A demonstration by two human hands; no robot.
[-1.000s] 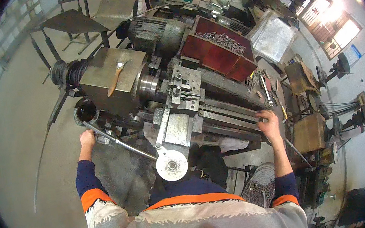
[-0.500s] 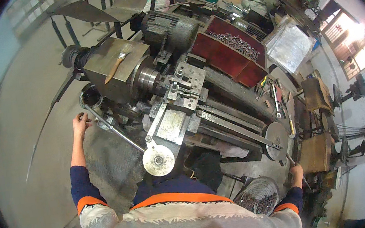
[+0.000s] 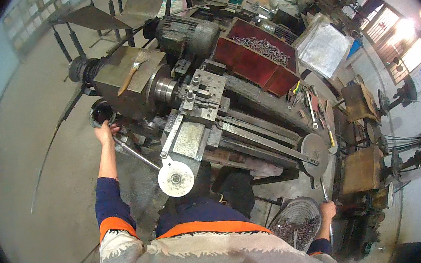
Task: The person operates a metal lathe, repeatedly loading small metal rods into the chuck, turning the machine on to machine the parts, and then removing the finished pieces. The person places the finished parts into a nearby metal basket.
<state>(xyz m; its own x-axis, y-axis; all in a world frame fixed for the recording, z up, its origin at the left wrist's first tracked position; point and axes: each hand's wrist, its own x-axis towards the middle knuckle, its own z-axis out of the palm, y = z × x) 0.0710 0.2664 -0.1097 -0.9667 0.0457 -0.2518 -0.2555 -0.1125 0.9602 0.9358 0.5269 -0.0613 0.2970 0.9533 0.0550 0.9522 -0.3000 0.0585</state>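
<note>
My left hand [image 3: 105, 133] is at the upper end of a long metal lever [image 3: 139, 156], with its fingers curled about it and partly hidden. The lever runs down to a pale round disc [image 3: 176, 179] at the front of a lathe's cross slide [image 3: 188, 137]. Just beyond that hand is a dark round opening [image 3: 100, 111]. On the right, my right hand [image 3: 327, 211] is closed around a second metal lever [image 3: 324, 189], below a grey round plate [image 3: 314, 152]. The lathe's spindle [image 3: 165, 88] and tool post [image 3: 199, 96] lie between my hands.
A brush [image 3: 130, 79] lies on the headstock. Behind the bed, a red box [image 3: 247, 66] holds many small metal parts. Hand tools [image 3: 313, 108] lie to its right. A basin [image 3: 295, 220] with small dark pieces stands beside my right hand. A motor [image 3: 188, 33] sits at the back.
My left hand has moved right, from free space onto the lever's upper end. My right hand has moved left and down, swinging its lever closer to upright. The view has shifted slightly.
</note>
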